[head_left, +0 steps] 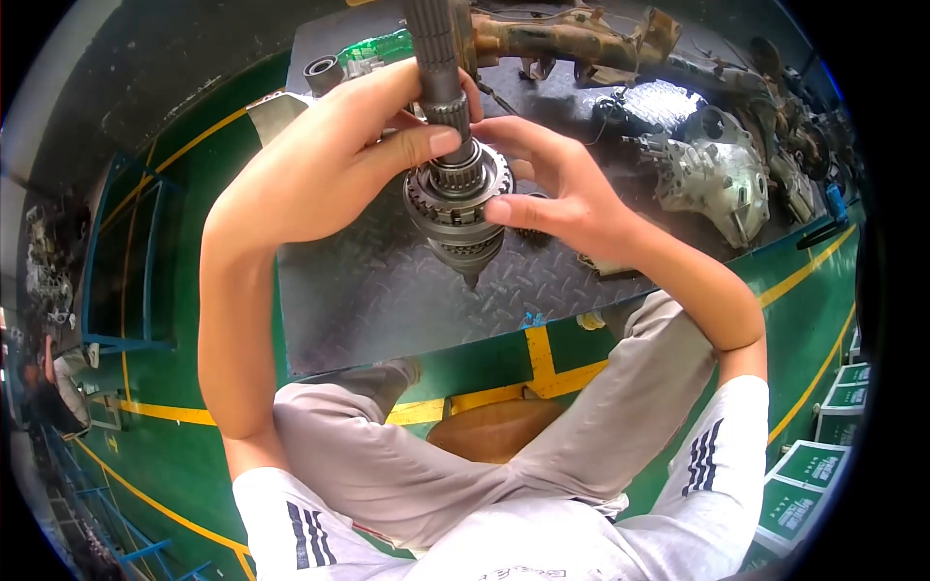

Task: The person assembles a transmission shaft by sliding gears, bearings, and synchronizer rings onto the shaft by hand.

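A splined metal shaft [433,48] stands upright over the steel plate table [358,310], with a stack of gears and rings [457,208] round its lower part. My left hand [358,145] is wrapped round the shaft just above the gears, thumb across the front and fingers behind it. Lower and to the right, my right hand [552,189] holds the toothed gear ring at its right side, the thumb on its front edge. The fingertips behind the gears are partly hidden. Below the rings the assembly narrows to a pointed end.
A cast metal housing [717,179] lies on the table at the right, near a rusty axle tube [552,41]. A small cylindrical part [323,73] is at the back left. Green-and-white boxes [799,494] stand on the floor at right. Another person [58,382] is at far left.
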The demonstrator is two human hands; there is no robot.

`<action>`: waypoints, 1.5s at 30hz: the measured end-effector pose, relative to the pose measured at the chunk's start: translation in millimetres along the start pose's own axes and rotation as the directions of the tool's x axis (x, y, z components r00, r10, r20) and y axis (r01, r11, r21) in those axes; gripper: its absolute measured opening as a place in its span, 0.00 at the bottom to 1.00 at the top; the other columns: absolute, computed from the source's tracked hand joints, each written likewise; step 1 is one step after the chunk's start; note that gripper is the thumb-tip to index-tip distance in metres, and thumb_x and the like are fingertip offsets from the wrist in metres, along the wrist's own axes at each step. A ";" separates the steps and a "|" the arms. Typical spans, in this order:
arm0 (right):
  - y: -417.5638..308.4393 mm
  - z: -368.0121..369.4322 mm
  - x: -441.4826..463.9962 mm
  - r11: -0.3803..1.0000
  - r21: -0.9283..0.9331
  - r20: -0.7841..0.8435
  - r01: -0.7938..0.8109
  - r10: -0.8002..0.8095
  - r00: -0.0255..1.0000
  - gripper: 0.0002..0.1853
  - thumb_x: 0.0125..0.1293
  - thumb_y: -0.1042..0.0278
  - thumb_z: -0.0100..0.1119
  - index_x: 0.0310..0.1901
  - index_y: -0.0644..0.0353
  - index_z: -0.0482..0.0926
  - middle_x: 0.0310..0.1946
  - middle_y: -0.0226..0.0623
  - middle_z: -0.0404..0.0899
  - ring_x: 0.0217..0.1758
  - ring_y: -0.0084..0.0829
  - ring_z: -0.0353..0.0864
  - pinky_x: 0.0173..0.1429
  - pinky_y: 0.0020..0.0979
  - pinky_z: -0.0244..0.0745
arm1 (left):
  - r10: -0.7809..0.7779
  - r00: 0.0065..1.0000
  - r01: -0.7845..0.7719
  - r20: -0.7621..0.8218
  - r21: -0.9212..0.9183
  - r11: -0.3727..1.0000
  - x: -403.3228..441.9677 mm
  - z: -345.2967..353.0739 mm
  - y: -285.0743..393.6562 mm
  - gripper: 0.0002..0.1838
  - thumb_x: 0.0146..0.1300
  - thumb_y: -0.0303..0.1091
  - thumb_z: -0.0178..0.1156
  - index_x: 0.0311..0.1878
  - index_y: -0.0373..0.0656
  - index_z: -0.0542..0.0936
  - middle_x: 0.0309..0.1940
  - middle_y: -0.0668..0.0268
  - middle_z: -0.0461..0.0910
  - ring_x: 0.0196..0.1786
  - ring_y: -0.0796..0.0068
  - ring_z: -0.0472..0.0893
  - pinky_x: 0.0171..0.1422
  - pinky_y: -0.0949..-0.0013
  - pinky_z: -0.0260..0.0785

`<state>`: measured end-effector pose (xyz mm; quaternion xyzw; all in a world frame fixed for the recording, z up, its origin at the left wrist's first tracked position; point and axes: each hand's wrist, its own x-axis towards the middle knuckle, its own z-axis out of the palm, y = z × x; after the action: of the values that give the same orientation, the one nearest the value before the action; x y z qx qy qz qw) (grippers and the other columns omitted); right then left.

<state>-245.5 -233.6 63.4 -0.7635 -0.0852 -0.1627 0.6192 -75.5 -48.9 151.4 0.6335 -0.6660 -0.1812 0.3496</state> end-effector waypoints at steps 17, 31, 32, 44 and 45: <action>2.0 -14.9 -5.9 0.997 0.071 0.082 0.019 -0.025 0.996 0.36 0.66 0.57 0.77 0.71 0.64 0.74 0.65 0.39 0.77 0.71 0.33 0.75 0.72 0.40 0.74 | 0.075 0.996 -0.067 0.050 -0.162 0.985 6.7 7.4 3.8 0.17 0.70 0.23 0.64 0.60 0.33 0.77 0.55 0.64 0.79 0.58 0.75 0.79 0.68 0.67 0.71; -3.1 -10.6 -11.7 0.998 0.026 0.071 0.060 -0.062 0.996 0.35 0.64 0.61 0.78 0.70 0.63 0.75 0.63 0.39 0.78 0.71 0.33 0.75 0.68 0.38 0.77 | 0.106 0.994 -0.108 -0.023 -0.144 0.984 2.3 14.1 6.0 0.20 0.64 0.23 0.70 0.59 0.33 0.80 0.52 0.63 0.83 0.56 0.73 0.82 0.68 0.66 0.74; -2.4 -10.7 -12.9 0.998 0.026 0.072 0.059 -0.061 0.996 0.35 0.64 0.61 0.78 0.70 0.63 0.75 0.63 0.39 0.78 0.71 0.33 0.75 0.68 0.38 0.77 | 0.106 0.994 -0.108 -0.023 -0.145 0.984 2.4 16.2 5.6 0.20 0.64 0.23 0.70 0.59 0.33 0.80 0.52 0.63 0.83 0.56 0.73 0.82 0.68 0.66 0.74; 0.8 -13.2 -14.2 0.997 0.036 0.072 0.070 -0.072 0.995 0.36 0.67 0.60 0.74 0.72 0.65 0.73 0.64 0.41 0.78 0.72 0.32 0.75 0.68 0.37 0.78 | 0.134 0.982 -0.159 -0.132 -0.196 0.968 2.8 30.0 -7.7 0.23 0.65 0.21 0.69 0.64 0.32 0.79 0.54 0.61 0.84 0.58 0.70 0.84 0.69 0.66 0.75; 1.0 -13.2 -14.0 0.997 0.055 0.060 0.060 -0.063 0.996 0.36 0.67 0.60 0.74 0.72 0.66 0.73 0.64 0.42 0.78 0.71 0.32 0.75 0.68 0.36 0.78 | 0.098 0.986 -0.125 -0.137 -0.201 0.972 3.4 30.0 -6.5 0.23 0.66 0.21 0.68 0.64 0.32 0.79 0.53 0.61 0.84 0.58 0.70 0.84 0.69 0.65 0.76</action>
<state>-260.1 -245.7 59.9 -0.7483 -0.1319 -0.1558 0.6312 -91.6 -59.1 127.1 0.5651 -0.6544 -0.1895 0.4653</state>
